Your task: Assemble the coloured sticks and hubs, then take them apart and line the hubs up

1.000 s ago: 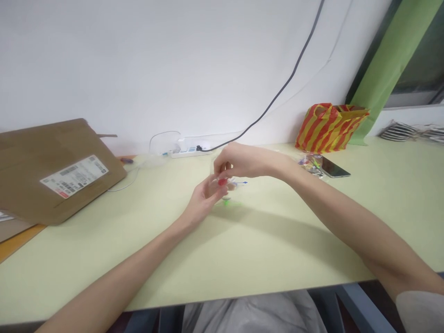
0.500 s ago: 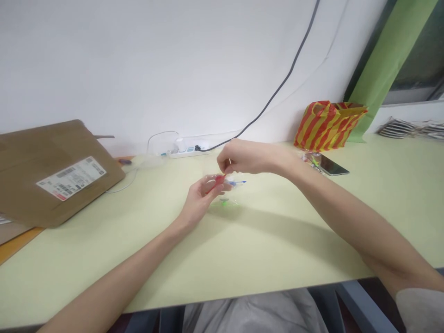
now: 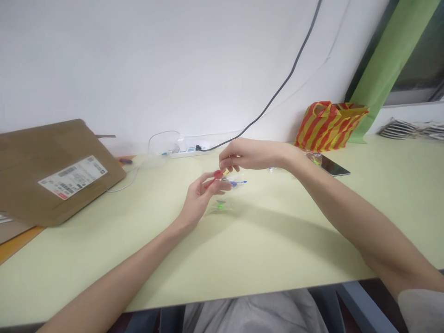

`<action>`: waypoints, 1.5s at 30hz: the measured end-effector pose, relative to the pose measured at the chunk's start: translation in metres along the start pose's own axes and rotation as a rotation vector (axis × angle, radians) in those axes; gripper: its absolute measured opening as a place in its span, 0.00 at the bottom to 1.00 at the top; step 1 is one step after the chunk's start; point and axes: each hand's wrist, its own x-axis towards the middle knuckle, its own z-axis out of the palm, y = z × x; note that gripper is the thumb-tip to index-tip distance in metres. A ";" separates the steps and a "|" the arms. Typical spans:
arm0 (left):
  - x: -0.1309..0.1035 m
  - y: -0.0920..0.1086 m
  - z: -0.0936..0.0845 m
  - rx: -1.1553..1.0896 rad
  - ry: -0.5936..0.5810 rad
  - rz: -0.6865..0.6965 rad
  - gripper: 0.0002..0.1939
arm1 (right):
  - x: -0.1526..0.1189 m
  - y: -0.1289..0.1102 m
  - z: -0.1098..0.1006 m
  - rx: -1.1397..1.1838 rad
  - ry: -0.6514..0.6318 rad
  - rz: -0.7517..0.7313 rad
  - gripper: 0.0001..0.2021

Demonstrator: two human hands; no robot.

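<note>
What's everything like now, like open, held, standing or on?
Left hand: closed on the red piece
Red piece: held
Right hand: fingers bent, grip unclear
Bag: standing, top open
Phone: flat, screen dark
Power strip: plugs in, can't tell if on

Head camera, facing forward and down over table (image 3: 243,259), hands (image 3: 198,196) mid-frame, wall (image 3: 152,69) beyond.

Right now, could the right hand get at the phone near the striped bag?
Probably yes: the phone shows an uncovered face beyond the right forearm, though the right hand is beside the red piece in the left hand.
</note>
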 end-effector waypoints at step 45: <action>0.002 0.006 0.002 -0.002 0.066 0.049 0.13 | 0.003 0.005 0.006 -0.021 -0.006 -0.052 0.06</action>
